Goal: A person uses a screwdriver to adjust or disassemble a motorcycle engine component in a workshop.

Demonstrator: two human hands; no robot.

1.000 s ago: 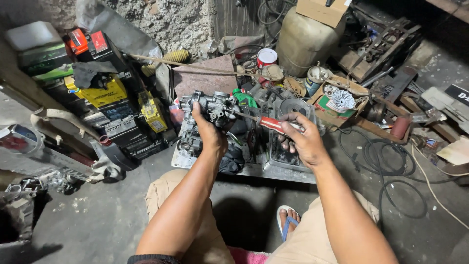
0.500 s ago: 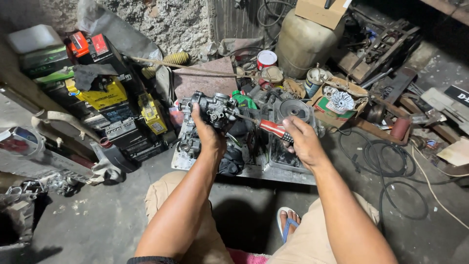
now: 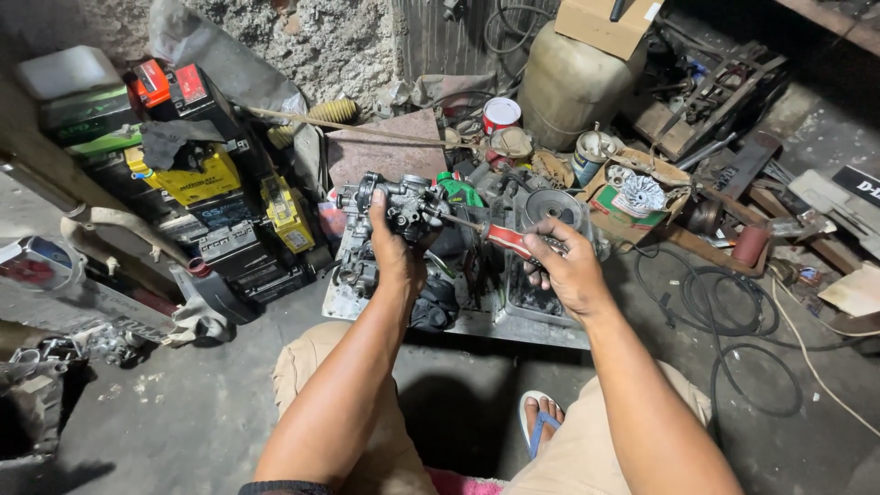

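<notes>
At frame centre, the left hand [image 3: 396, 249] clamps its fingers around a carburetor [image 3: 396, 203], lifting it clear for access. The right hand [image 3: 566, 271] grips a red-handled screwdriver [image 3: 510, 240], tip apparently seated in it.

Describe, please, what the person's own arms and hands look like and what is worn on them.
Both forearms are bare from the elbow down, with no gloves, watch or rings that can be seen on the left hand or the right hand. Only a dark sleeve edge shows at the bottom of the left arm. Both hands are lean, the right one's knuckles showing.
</notes>
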